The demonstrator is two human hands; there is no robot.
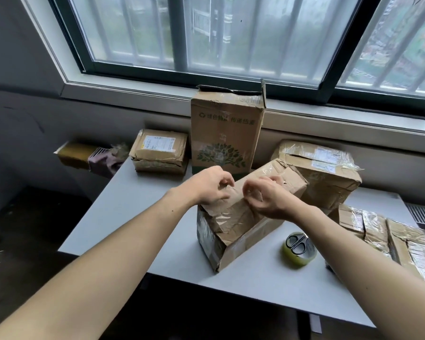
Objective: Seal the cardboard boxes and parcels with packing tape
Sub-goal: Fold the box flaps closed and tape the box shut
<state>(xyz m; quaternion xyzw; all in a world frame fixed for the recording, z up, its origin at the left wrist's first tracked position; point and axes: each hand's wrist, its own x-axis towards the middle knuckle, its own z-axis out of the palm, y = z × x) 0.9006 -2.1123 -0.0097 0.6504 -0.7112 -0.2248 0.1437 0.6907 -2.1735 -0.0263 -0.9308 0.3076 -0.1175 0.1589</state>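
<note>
A long crumpled cardboard box point(241, 224) lies on the white table point(133, 212), with clear tape on its near end. My left hand point(210, 186) and my right hand point(263, 198) hover over its top, fingers curled, pinching what looks like a strip of clear tape stretched between them on the box's top. A roll of clear packing tape point(298, 253) stands to the right of the box, with small scissors point(297, 242) lying on it.
A tall open box point(225, 133) with a green tree print stands at the back. A flat parcel point(160, 150) lies at its left, a taped parcel point(322, 170) at its right. More taped boxes point(388, 239) crowd the right edge. Behind runs a window sill.
</note>
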